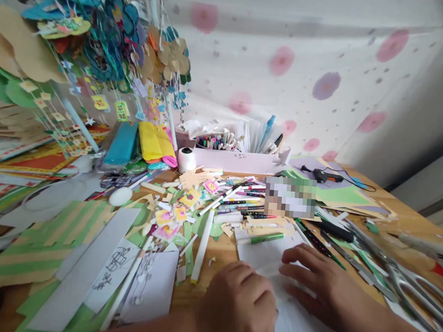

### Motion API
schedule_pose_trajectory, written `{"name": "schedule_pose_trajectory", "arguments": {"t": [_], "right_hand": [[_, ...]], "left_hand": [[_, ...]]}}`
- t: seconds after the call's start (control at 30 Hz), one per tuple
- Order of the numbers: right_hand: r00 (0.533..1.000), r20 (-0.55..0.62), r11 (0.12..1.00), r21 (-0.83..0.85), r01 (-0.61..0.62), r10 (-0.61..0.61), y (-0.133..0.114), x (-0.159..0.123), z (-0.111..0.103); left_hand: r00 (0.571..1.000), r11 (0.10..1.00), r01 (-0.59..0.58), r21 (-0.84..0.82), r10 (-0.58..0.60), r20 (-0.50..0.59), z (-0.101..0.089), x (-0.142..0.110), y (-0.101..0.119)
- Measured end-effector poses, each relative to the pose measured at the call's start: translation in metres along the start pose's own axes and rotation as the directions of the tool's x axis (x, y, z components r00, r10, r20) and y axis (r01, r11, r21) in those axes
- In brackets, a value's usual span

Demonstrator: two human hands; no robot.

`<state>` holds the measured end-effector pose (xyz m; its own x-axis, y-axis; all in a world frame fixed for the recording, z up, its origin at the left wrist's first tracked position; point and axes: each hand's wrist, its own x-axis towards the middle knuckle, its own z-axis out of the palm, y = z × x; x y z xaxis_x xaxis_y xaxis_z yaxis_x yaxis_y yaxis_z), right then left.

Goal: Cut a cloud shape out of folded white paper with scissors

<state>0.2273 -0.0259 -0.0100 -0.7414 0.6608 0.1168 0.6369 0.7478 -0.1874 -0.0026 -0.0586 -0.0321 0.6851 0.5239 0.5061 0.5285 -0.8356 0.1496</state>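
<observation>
My left hand [242,303] is curled into a fist at the left edge of a white sheet of paper [274,272]. Its fingertips are turned away, so whatever they may hold is hidden. To its right, my right hand [322,281] rests on the same sheet with fingers stretched and a little apart. A green marker [265,238] lies across the top of the sheet, just beyond both hands. A white marker with a yellow tip [201,249] lies on the table left of the sheet. Large metal scissors [393,269] lie right of my right hand.
Pens and paper scraps crowd the middle of the wooden table [218,258]. Small paper flowers [175,213] lie among them. Striped paper [50,239] and a white strip [86,268] cover the left. Behind are a pen box [237,162], hanging paper ornaments [112,40] and a glue gun [326,176].
</observation>
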Motion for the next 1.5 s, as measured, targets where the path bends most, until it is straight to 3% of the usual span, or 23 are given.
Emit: {"name": "schedule_pose_trajectory", "arguments": {"t": [0.07, 0.13, 0.2, 0.3, 0.4, 0.53, 0.7, 0.83, 0.97, 1.07, 1.17, 1.3, 1.4, 1.5], "right_hand": [[1.0, -0.015, 1.0, -0.001, 0.003, -0.003, -0.002, -0.009, 0.005], [1.0, -0.023, 1.0, 0.007, 0.007, -0.007, -0.002, -0.012, 0.005], [1.0, -0.011, 1.0, 0.027, 0.002, -0.002, -0.003, -0.013, 0.002], [0.999, 0.048, 0.998, 0.061, 0.017, -0.02, -0.007, -0.012, -0.002], [0.995, 0.094, 0.997, 0.069, 0.036, -0.042, -0.012, -0.011, -0.002], [0.992, 0.102, 0.996, 0.048, 0.069, -0.073, -0.016, -0.009, -0.002], [0.992, 0.088, 0.994, 0.079, 0.078, -0.085, -0.013, -0.013, -0.004], [0.992, 0.11, 0.993, 0.101, 0.056, -0.067, -0.01, -0.016, -0.002], [0.989, 0.123, 0.993, 0.098, 0.071, -0.083, -0.009, -0.016, -0.002], [0.991, 0.099, 0.991, 0.107, 0.084, -0.095, -0.01, -0.015, -0.003], [0.993, 0.102, 0.992, 0.113, 0.053, -0.065, -0.01, -0.016, -0.004], [0.997, 0.082, 0.99, 0.143, -0.006, -0.006, -0.007, -0.018, -0.002], [0.998, 0.053, 0.983, 0.179, -0.032, 0.023, -0.006, -0.016, 0.001], [0.997, 0.06, 0.981, 0.185, -0.05, 0.04, -0.008, -0.013, 0.003]], "left_hand": [[0.994, 0.995, 0.097, 0.012, -0.097, 0.043, -0.013, 0.005, 0.003], [0.96, 0.971, 0.205, 0.124, -0.224, 0.169, -0.026, 0.01, 0.001], [0.867, 0.886, 0.346, 0.308, -0.427, 0.255, -0.041, 0.013, -0.007], [0.754, 0.753, 0.468, 0.462, -0.613, 0.237, -0.059, 0.011, -0.03], [0.659, 0.664, 0.514, 0.542, -0.711, 0.246, -0.067, 0.003, -0.05], [0.616, 0.644, 0.522, 0.559, -0.738, 0.275, -0.064, -0.002, -0.057], [0.623, 0.671, 0.561, 0.486, -0.728, 0.287, -0.079, 0.008, -0.069], [0.671, 0.719, 0.563, 0.407, -0.685, 0.283, -0.087, 0.025, -0.093], [0.73, 0.743, 0.539, 0.398, -0.647, 0.219, -0.073, 0.037, -0.116], [0.767, 0.738, 0.528, 0.421, -0.627, 0.138, -0.06, 0.04, -0.12], [0.838, 0.786, 0.465, 0.408, -0.539, 0.082, -0.051, 0.036, -0.094], [0.948, 0.938, 0.199, 0.285, -0.258, 0.187, -0.035, 0.023, -0.026], [0.965, 0.984, 0.004, 0.181, -0.051, 0.259, -0.017, 0.014, 0.008], [0.955, 0.984, -0.108, 0.141, 0.064, 0.29, -0.003, 0.008, 0.015]]}}
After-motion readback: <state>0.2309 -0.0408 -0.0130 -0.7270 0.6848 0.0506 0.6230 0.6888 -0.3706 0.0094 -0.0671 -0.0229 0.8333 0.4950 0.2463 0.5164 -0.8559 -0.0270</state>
